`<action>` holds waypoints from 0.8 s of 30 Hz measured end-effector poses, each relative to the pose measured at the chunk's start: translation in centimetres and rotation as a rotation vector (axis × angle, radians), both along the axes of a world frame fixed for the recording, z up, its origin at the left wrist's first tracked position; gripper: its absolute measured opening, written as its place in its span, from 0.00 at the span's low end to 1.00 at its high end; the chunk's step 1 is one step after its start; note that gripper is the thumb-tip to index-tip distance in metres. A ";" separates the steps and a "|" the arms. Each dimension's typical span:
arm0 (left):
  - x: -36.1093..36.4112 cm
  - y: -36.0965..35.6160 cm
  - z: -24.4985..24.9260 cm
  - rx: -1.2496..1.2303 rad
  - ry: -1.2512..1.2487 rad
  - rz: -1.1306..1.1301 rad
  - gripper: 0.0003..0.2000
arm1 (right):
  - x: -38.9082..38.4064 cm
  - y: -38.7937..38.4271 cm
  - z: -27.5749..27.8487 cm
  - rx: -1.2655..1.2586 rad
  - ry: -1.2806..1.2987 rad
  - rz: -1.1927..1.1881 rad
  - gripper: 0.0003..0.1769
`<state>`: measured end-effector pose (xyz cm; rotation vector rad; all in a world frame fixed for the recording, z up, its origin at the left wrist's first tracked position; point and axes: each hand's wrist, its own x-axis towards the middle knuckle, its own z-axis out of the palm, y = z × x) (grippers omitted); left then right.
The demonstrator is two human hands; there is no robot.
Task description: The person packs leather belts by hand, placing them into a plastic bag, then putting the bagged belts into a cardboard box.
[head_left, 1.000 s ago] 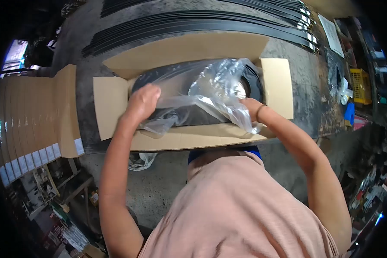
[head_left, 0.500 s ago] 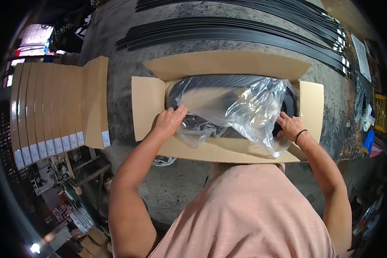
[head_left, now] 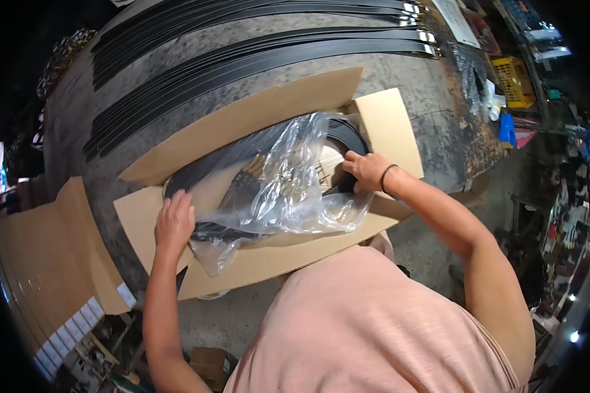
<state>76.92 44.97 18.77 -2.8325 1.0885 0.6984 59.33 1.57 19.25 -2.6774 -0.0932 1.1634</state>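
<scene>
A cardboard box (head_left: 242, 272) with its flaps spread holds a bundle of long black strips (head_left: 210, 164), bent round into a loop. Crumpled clear plastic (head_left: 282, 190) lies over the bundle and hangs down toward the front flap. My left hand (head_left: 175, 219) rests at the left end of the bundle by the plastic, fingers stretched out. At the right end, my right hand (head_left: 368, 171) has its fingers and thumb curled round the strips; its fingertips are partly hidden inside the loop.
More black strips (head_left: 242, 62) lie in rows across the worktable (head_left: 432, 124) behind the box. Labelled flat cartons (head_left: 39, 249) stand in a row at left. A yellow basket (head_left: 512, 82) and a blue item (head_left: 507, 130) sit at the far right.
My view has turned, so the box now appears slanted and farther left. My left hand has shifted from the plastic's front edge to the bundle's left end. My right hand stays at the right end.
</scene>
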 end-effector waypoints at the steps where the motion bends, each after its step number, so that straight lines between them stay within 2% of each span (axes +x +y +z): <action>1: 0.1 -2.3 0.0 -0.218 -0.093 -0.001 0.16 | 0.4 -0.7 -0.2 0.104 -0.019 -0.022 0.32; 2: 0.1 -4.8 -0.1 -0.434 -0.183 0.002 0.18 | 0.5 -1.3 -1.8 0.183 -0.096 -0.094 0.29; 4: 0.3 -10.1 -1.1 -0.578 -0.124 0.013 0.21 | 0.9 -1.8 -3.9 0.275 -0.418 -0.233 0.28; 5: 0.3 -12.5 -2.0 -0.640 -0.137 -0.003 0.21 | 1.3 -1.8 -4.4 0.269 -0.420 -0.236 0.28; 6: 0.1 -14.5 -3.1 -0.699 -0.149 -0.017 0.20 | 1.8 -1.7 -4.8 0.242 -0.630 -0.316 0.30; 7: -0.1 -16.1 -4.3 -0.641 -0.135 -0.031 0.21 | 2.3 -1.6 -5.2 0.215 -0.839 -0.396 0.32; 8: -0.6 -17.4 -4.7 -0.581 -0.118 -0.044 0.21 | 2.9 -1.7 -5.6 0.212 -0.835 -0.398 0.32; 9: -1.3 -18.2 -5.0 -0.454 -0.155 -0.068 0.22 | 3.4 -1.8 -5.9 0.084 -0.660 -0.366 0.33; 10: -1.5 -18.3 -5.0 -0.455 -0.141 -0.078 0.22 | 3.3 -1.5 -6.3 -0.043 -0.479 -0.342 0.34; 12: -1.0 -18.6 -4.9 -0.405 -0.086 -0.072 0.23 | 3.4 -1.1 -5.2 -0.104 -0.423 -0.333 0.34; 14: -0.3 -18.4 -4.8 -0.433 -0.062 -0.097 0.23 | 3.8 -2.4 -5.9 0.089 -0.401 -0.368 0.30; 16: -0.2 -18.2 -5.1 -0.564 0.019 0.019 0.23 | 4.0 -4.0 -4.0 0.264 -0.536 -0.501 0.22; 17: -0.4 -18.0 -5.7 -0.671 -0.021 0.077 0.26 | 4.0 -4.0 -3.3 0.232 -0.474 -0.522 0.21; 18: -1.3 -18.4 -4.3 -0.667 -0.007 0.079 0.26 | 3.6 -3.9 -3.1 0.199 -0.409 -0.547 0.20; 20: -3.7 -19.7 -0.4 -0.510 0.007 0.129 0.28 | 2.4 -3.2 -5.5 0.117 -0.461 -0.343 0.15; 21: -5.2 -20.5 1.2 -0.462 0.064 0.059 0.29 | 2.8 -3.4 -4.9 0.165 -0.462 -0.330 0.11; 23: -8.4 -20.8 3.5 -0.408 0.129 -0.016 0.29 | 2.6 -4.3 -2.9 0.227 -0.521 -0.432 0.10; 24: -9.7 -20.5 4.4 -0.249 0.272 -0.113 0.24 | 2.6 -4.8 -1.8 0.298 -0.582 -0.524 0.09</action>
